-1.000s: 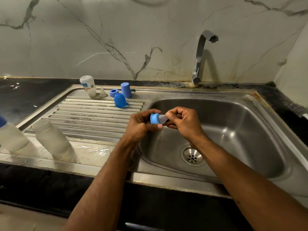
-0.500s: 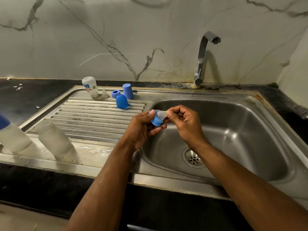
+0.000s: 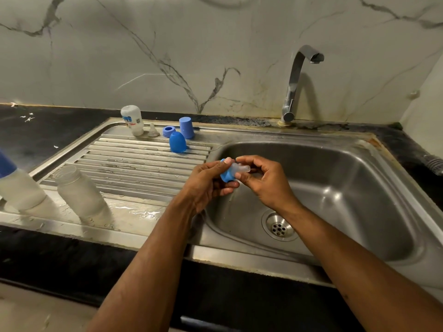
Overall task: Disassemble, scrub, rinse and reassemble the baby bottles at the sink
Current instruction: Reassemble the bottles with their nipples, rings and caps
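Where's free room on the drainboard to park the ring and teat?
Free: the ribbed middle of the drainboard, between the blue cap and the open bottle. Crowded: back edge, around the small bottle, and front-left corner. Basin is bare too.

Setting: a home kitchen, at the sink.
Sink: a steel basin (image 3: 347,178) with a round drain (image 3: 279,226) and a ribbed draining board (image 3: 134,164) on its left.
Tap: a bent chrome tap (image 3: 296,80) stands behind the basin.
Counter: a dark stone counter (image 3: 48,130) surrounds the sink.
Wall: pale marble-look wall (image 3: 167,44) with grey veins, stained near the tap.
Household items: baby bottles (image 3: 81,195) and blue caps (image 3: 177,142) stand on the draining board.
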